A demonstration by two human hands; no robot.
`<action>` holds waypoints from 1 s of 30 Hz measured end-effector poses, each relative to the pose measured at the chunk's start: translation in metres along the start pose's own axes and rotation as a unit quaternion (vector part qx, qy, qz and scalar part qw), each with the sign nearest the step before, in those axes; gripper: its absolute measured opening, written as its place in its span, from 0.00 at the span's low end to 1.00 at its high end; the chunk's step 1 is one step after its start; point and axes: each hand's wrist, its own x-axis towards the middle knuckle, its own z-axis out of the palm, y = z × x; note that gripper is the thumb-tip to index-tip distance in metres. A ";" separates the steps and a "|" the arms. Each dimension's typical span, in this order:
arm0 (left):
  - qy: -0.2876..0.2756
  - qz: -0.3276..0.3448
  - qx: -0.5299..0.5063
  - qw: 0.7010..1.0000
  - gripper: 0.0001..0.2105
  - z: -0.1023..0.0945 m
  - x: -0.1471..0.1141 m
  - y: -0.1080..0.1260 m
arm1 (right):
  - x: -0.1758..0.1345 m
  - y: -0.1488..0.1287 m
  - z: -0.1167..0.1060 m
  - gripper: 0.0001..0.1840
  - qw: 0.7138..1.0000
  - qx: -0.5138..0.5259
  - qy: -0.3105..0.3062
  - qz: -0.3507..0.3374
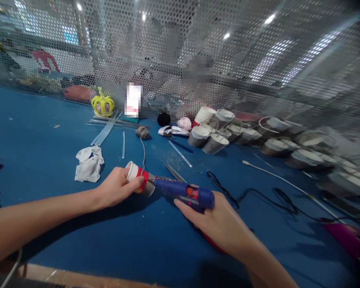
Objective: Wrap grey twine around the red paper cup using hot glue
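My left hand (117, 186) is closed around a red and white paper cup (133, 171), which lies tilted with its open rim toward the upper left. Grey yarn is wrapped on the cup's lower end, and a strand runs from there up to a small grey yarn ball (142, 132). In my right hand (219, 224) is a blue hot glue gun (180, 190) with a small red light showing. Its nozzle meets the cup by the yarn-covered part; whether glue is coming out cannot be made out. Scissors (175, 174) lie just behind the glue gun.
Several grey-wrapped cups (216, 144) crowd the back right. A black cord (258, 193) and a white cable (276, 176) cross the right side. Crumpled white plastic (90, 165), glue sticks (108, 130), a yellow crown (103, 105) and a lit phone (133, 100) stand left of centre before a perforated metal screen (168, 48).
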 end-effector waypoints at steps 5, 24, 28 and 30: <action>-0.014 0.024 0.018 0.999 0.16 0.000 0.001 0.000 | 0.002 0.003 0.000 0.11 1.000 0.009 -0.007 -0.008; -0.005 0.061 0.049 0.997 0.14 0.000 -0.002 0.001 | 0.009 -0.006 -0.001 0.13 0.999 0.016 0.019 0.035; -0.001 0.073 0.054 0.996 0.14 0.001 -0.002 0.001 | 0.010 -0.006 -0.002 0.14 0.999 0.008 0.017 0.025; -0.001 0.080 0.055 0.995 0.14 0.001 -0.003 0.001 | 0.009 -0.005 -0.002 0.14 1.000 0.016 0.011 0.023</action>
